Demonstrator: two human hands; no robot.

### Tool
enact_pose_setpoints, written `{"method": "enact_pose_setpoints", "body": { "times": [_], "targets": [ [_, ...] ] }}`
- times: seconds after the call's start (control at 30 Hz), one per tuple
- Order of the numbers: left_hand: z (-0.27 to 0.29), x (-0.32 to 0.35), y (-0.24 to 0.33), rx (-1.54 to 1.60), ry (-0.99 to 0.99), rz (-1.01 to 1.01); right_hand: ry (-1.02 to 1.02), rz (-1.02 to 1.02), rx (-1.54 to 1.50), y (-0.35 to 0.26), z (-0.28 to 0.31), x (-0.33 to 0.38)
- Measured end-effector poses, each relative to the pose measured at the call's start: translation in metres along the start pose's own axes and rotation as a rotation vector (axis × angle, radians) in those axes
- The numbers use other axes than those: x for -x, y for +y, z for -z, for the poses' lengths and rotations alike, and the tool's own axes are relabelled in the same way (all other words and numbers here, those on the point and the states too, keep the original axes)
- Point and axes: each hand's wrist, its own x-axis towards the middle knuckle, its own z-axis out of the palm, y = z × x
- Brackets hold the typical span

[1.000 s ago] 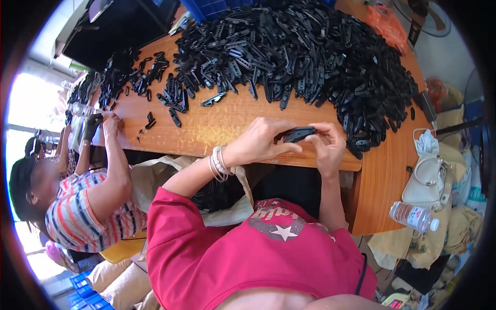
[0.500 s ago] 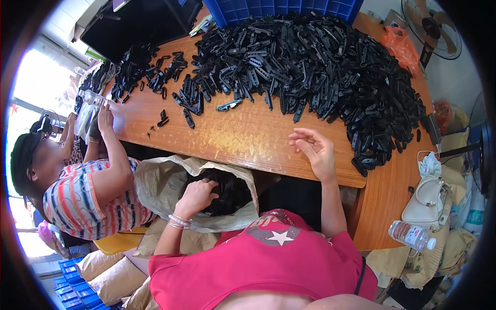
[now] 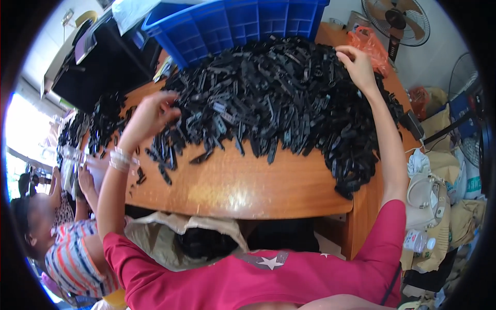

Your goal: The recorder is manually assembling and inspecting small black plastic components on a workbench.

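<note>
A wide heap of black plastic clips (image 3: 258, 98) covers the far part of the wooden table (image 3: 243, 181). My left hand (image 3: 150, 118), smeared by motion, is over the heap's left edge; its thumb and fingers are apart, and I make out nothing in it. At the heap's far right edge, my right hand (image 3: 357, 66) has its fingers loosely curved and apart from the thumb, with nothing visible between them. Whether its fingertips touch the clips is unclear. Below the table's near edge is a pale woven sack (image 3: 155, 235), its mouth spread, with a dark mass (image 3: 204, 243) inside.
A blue plastic crate (image 3: 232, 26) stands behind the heap. Beside it on the right are an orange plastic bag (image 3: 371, 46) and a fan (image 3: 395, 20). Smaller clip piles (image 3: 103, 121) lie left, near another person in a striped shirt (image 3: 80, 253). A white handbag (image 3: 426, 201) sits at right.
My left hand has left the sack and moved up to the heap's left side. My right hand has reached forward and right, to the heap's far edge. The view has shifted forward.
</note>
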Motion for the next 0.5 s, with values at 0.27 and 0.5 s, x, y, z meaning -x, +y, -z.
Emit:
{"method": "enact_pose_setpoints", "body": {
  "times": [0.27, 0.5],
  "targets": [
    [0.02, -0.207, -0.085, -0.746, 0.607, -0.129, 0.266, 0.451, 0.295, 0.036, -0.042, -0.157],
    [0.031, -0.244, -0.072, -0.679, 0.547, 0.034, 0.147, 0.146, 0.553, 0.009, -0.04, -0.199]
  ]
}}
